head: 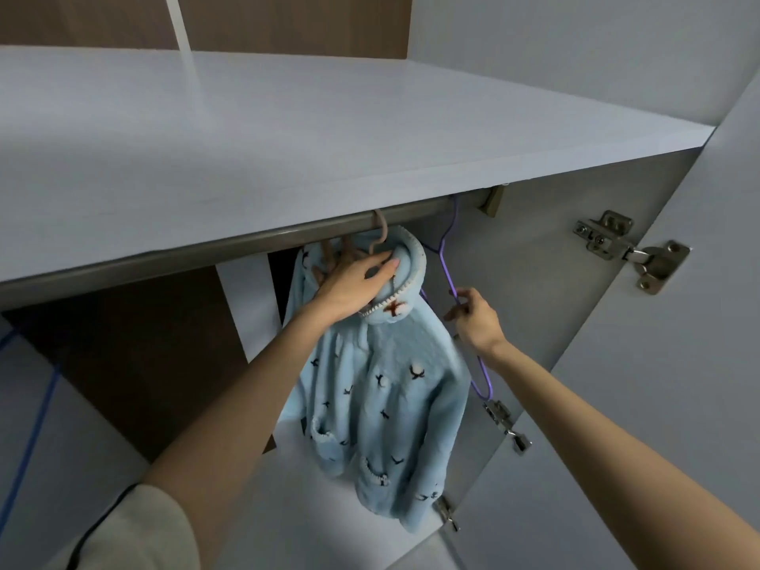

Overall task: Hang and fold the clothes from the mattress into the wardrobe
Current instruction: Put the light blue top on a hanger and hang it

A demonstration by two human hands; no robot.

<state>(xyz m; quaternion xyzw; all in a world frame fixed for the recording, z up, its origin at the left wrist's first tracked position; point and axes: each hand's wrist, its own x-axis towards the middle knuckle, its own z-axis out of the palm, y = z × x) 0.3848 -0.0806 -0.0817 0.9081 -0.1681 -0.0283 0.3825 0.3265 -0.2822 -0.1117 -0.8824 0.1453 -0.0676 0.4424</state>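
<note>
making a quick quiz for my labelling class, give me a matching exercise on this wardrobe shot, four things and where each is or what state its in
Things:
1. blue jacket
2. purple hanger
3. left hand
4. metal hinge

Places or states:
A. pinched by the right hand
B. screwed on beside the open door
C. hangs on the beige hanger from the rail
D. grips the collar

Pairs: 1-C, 2-A, 3-D, 4-B
</note>
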